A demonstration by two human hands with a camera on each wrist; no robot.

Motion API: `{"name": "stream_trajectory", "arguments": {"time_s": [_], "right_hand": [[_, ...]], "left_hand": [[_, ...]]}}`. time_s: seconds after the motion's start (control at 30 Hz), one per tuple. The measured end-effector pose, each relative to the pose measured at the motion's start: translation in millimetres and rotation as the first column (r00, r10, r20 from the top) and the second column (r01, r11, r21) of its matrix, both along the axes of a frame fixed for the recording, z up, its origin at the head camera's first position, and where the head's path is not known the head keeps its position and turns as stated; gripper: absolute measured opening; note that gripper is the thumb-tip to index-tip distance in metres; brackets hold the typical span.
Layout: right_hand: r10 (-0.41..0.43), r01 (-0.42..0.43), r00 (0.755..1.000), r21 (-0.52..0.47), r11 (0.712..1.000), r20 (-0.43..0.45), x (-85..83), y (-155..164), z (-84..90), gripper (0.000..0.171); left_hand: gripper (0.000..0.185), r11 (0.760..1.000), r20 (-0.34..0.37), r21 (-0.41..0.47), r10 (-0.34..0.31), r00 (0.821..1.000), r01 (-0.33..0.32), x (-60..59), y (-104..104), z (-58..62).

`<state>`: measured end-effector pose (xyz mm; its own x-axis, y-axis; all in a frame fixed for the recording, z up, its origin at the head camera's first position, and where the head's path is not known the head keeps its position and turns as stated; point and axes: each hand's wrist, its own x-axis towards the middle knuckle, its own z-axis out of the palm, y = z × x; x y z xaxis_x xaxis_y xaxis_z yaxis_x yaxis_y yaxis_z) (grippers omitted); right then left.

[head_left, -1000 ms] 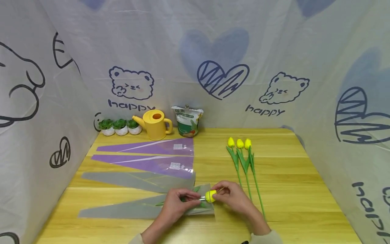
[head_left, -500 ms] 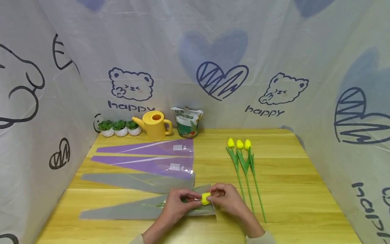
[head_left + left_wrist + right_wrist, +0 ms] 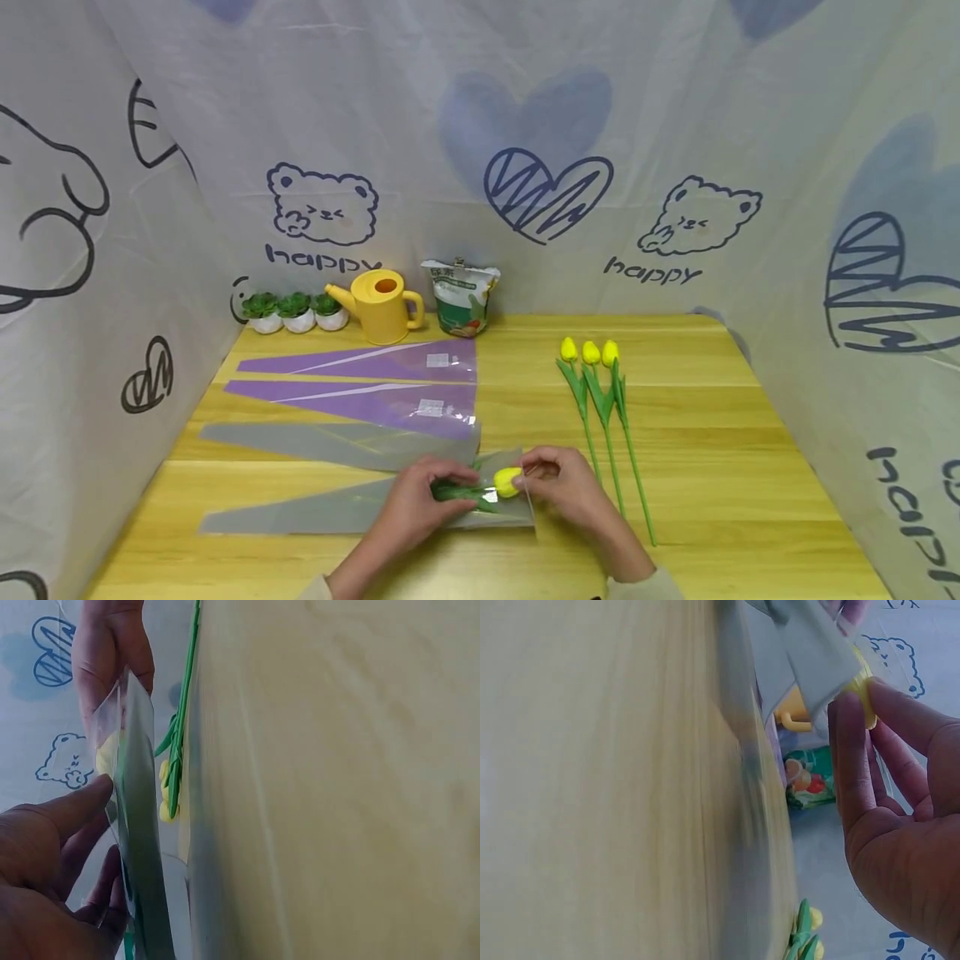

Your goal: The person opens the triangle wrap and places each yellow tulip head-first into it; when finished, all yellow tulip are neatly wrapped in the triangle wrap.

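Since the earlier frames the yellow tulip (image 3: 507, 482) has slid further left into the mouth of the clear grey sleeve (image 3: 352, 512), its bloom now just inside the wide opening, and the left hand (image 3: 420, 506) has shifted left and down along the stem. That hand pinches the sleeve's upper film over the green stem. The right hand (image 3: 564, 486) pinches the sleeve's edge beside the bloom. The sleeve lies flat near the front of the tabletop (image 3: 720, 467). Three more tulips (image 3: 600, 392) lie just right, untouched.
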<state>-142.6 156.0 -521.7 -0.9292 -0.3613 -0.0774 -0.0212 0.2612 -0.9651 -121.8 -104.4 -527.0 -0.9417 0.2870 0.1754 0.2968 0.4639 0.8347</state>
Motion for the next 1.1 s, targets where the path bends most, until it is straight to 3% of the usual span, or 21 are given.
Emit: {"name": "stream_trajectory", "arguments": {"time_s": [0.4,1.1], "right_hand": [[-0.009,0.009,1.0,-0.005,1.0,-0.009,-0.4,-3.0,-0.1,0.026],[0.026,-0.025,1.0,0.036,0.999,-0.015,-1.2,-11.2,-6.3,0.031]], "left_hand": [[0.021,0.993,0.109,0.118,0.016,0.994,-0.029,-2.4,5.1,1.7],[0.02,0.982,0.112,0.185,0.012,0.994,-0.032,-3.5,9.4,-0.9]]}}
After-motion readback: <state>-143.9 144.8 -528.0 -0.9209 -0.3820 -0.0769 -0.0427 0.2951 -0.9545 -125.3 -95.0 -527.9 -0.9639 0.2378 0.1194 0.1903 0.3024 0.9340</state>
